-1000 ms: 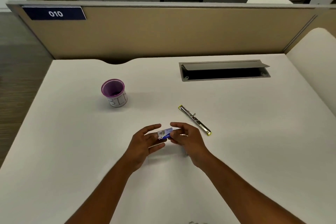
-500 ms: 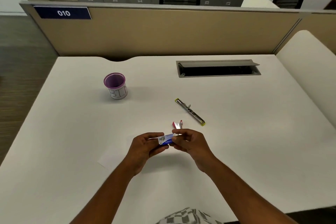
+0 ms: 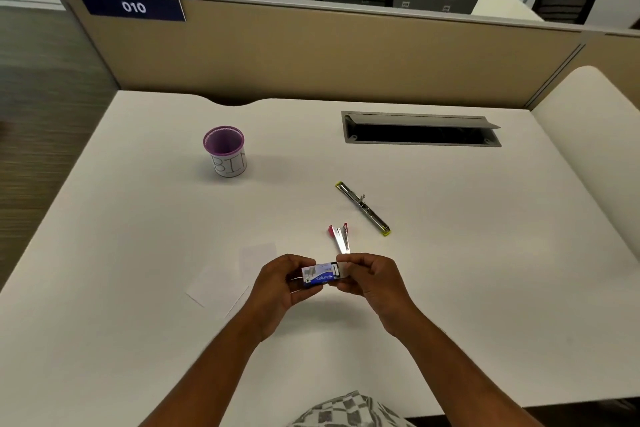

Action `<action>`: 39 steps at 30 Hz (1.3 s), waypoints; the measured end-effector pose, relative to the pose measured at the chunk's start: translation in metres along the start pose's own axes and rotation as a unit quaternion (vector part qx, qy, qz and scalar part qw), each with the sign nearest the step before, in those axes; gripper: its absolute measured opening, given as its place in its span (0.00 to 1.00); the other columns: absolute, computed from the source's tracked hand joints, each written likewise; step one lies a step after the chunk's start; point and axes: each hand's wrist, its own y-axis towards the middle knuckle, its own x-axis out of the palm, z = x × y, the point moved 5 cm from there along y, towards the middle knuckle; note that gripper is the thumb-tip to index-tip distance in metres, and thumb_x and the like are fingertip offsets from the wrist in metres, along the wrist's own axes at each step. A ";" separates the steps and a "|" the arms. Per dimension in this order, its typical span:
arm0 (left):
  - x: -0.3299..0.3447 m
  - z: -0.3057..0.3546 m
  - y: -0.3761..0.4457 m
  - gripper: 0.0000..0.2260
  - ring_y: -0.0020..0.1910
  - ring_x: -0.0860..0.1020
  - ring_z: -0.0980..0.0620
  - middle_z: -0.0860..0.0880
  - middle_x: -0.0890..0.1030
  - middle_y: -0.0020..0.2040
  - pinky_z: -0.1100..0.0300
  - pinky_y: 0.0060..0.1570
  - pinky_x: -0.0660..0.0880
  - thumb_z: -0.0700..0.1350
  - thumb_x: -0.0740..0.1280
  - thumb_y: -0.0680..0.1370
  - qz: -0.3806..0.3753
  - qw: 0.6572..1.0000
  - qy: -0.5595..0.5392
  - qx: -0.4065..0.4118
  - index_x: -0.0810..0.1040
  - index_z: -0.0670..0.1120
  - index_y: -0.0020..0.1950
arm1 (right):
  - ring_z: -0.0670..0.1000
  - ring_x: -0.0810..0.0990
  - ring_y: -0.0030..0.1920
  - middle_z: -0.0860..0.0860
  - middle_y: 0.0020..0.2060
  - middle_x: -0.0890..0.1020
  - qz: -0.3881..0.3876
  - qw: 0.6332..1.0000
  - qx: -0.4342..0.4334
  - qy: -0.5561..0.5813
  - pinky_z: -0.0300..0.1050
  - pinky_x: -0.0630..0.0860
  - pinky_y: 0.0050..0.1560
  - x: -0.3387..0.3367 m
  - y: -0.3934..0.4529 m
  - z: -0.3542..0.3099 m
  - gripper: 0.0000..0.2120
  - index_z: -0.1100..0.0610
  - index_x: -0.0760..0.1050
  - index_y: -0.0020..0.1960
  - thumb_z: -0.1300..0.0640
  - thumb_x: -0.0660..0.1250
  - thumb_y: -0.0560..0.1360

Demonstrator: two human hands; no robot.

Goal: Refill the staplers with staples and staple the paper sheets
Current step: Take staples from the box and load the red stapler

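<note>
Hands meet above the tabletop (image 3: 450, 253), forearms angled inward: left hand (image 3: 277, 288) grips a staple box (image 3: 318, 276), right hand (image 3: 372, 279) pinches its end.

Both hands, left hand (image 3: 277, 288) and right hand (image 3: 374, 279), grip staple box (image 3: 319, 274) above white desk (image 3: 485, 253); red stapler (image 3: 339, 237), yellow stapler (image 3: 363, 208) lie open beyond.

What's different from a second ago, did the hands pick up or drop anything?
Both hands drew back toward the body, left hand and right hand still gripping the staple box; nothing was let go. That uncovered the red stapler lying open on the table. The yellow stapler, cup and paper sheets stayed put.
</note>
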 end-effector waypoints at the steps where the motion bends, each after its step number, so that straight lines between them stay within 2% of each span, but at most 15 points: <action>1: 0.003 -0.002 -0.001 0.09 0.52 0.85 0.39 0.36 0.85 0.50 0.48 0.50 0.84 0.41 0.63 0.82 0.000 1.000 -0.001 0.000 0.80 0.37 0.53 | 0.57 0.89 0.44 0.56 0.43 0.89 0.008 1.000 -0.009 -0.012 0.39 0.84 0.40 -0.001 0.000 0.000 0.05 0.59 0.84 0.53 0.63 0.70 0.79; 3: 0.008 -0.005 -0.005 0.07 0.51 0.85 0.41 0.38 0.85 0.50 0.50 0.48 0.83 0.41 0.69 0.79 -0.006 1.000 0.016 0.009 0.80 0.38 0.52 | 0.56 0.89 0.43 0.56 0.43 0.88 0.016 0.999 -0.025 -0.029 0.39 0.84 0.40 -0.001 -0.002 0.002 0.06 0.57 0.84 0.52 0.64 0.69 0.79; 6: 0.015 -0.009 -0.007 0.08 0.49 0.86 0.43 0.40 0.85 0.49 0.55 0.47 0.83 0.38 0.74 0.75 -0.014 0.995 0.091 0.031 0.79 0.38 0.51 | 0.54 0.89 0.41 0.57 0.43 0.88 0.025 0.997 -0.044 -0.060 0.40 0.84 0.40 -0.001 -0.004 0.006 0.09 0.56 0.84 0.51 0.66 0.67 0.79; 10: 0.018 -0.008 -0.007 0.09 0.49 0.86 0.41 0.39 0.84 0.50 0.54 0.48 0.83 0.37 0.76 0.73 -0.013 0.993 0.109 0.046 0.79 0.38 0.49 | 0.53 0.89 0.40 0.56 0.43 0.88 0.047 0.990 -0.084 -0.101 0.42 0.84 0.41 -0.008 -0.007 0.003 0.11 0.53 0.83 0.51 0.67 0.66 0.79; 13: 0.016 -0.008 -0.008 0.09 0.51 0.85 0.39 0.38 0.82 0.53 0.52 0.50 0.84 0.35 0.75 0.73 -0.010 0.993 0.111 0.047 0.80 0.38 0.51 | 0.52 0.88 0.39 0.51 0.38 0.88 0.081 0.982 -0.114 -0.125 0.40 0.84 0.40 -0.015 -0.010 -0.001 0.11 0.54 0.82 0.49 0.68 0.66 0.78; 15: 0.015 -0.008 -0.008 0.10 0.52 0.84 0.40 0.40 0.81 0.55 0.53 0.48 0.84 0.34 0.74 0.74 -0.006 0.992 0.120 0.044 0.81 0.41 0.54 | 0.48 0.87 0.41 0.46 0.39 0.87 0.102 0.969 -0.143 -0.173 0.39 0.83 0.44 -0.017 -0.015 -0.004 0.09 0.51 0.82 0.48 0.64 0.68 0.78; 18: 0.017 -0.008 -0.009 0.10 0.52 0.85 0.43 0.43 0.83 0.55 0.55 0.47 0.83 0.34 0.73 0.75 -0.012 0.992 0.117 0.040 0.84 0.43 0.55 | 0.41 0.84 0.44 0.37 0.42 0.84 0.115 0.917 -0.240 -0.299 0.33 0.78 0.39 -0.012 -0.028 -0.014 0.06 0.44 0.81 0.47 0.56 0.72 0.75; 20: 0.019 -0.008 -0.010 0.09 0.51 0.85 0.44 0.44 0.85 0.53 0.55 0.48 0.83 0.35 0.73 0.75 -0.022 0.993 0.109 0.040 0.84 0.43 0.54 | 0.42 0.81 0.44 0.38 0.42 0.82 0.104 0.866 -0.309 -0.379 0.34 0.76 0.37 -0.002 -0.038 -0.019 0.02 0.44 0.81 0.46 0.49 0.72 0.74; 22: 0.024 -0.009 -0.013 0.07 0.51 0.86 0.45 0.45 0.86 0.51 0.58 0.47 0.83 0.37 0.73 0.76 -0.047 0.992 0.110 0.046 0.84 0.43 0.54 | 0.43 0.77 0.42 0.40 0.41 0.79 0.111 0.817 -0.345 -0.448 0.35 0.74 0.38 0.006 -0.044 -0.020 0.04 0.45 0.81 0.46 0.46 0.71 0.74; 24: 0.028 -0.010 -0.014 0.07 0.50 0.86 0.46 0.46 0.87 0.50 0.60 0.46 0.82 0.38 0.73 0.76 -0.060 0.990 0.114 0.048 0.84 0.43 0.53 | 0.44 0.76 0.42 0.42 0.41 0.79 0.133 0.798 -0.348 -0.474 0.38 0.75 0.38 0.006 -0.044 -0.020 0.06 0.48 0.83 0.45 0.47 0.72 0.74; 30: 0.028 -0.009 -0.014 0.07 0.50 0.86 0.45 0.46 0.87 0.49 0.58 0.47 0.82 0.36 0.73 0.75 -0.043 0.990 0.123 0.046 0.85 0.42 0.52 | 0.45 0.76 0.41 0.43 0.39 0.78 0.147 0.800 -0.304 -0.496 0.40 0.76 0.38 -0.005 -0.040 -0.017 0.05 0.50 0.83 0.42 0.49 0.76 0.71; 39: 0.034 -0.016 -0.017 0.09 0.53 0.84 0.43 0.42 0.85 0.54 0.50 0.56 0.82 0.35 0.72 0.76 -0.023 0.988 0.145 0.047 0.83 0.40 0.56 | 0.46 0.77 0.41 0.41 0.39 0.78 0.120 0.821 -0.268 -0.490 0.40 0.78 0.40 -0.008 -0.033 -0.014 0.04 0.48 0.81 0.42 0.49 0.73 0.73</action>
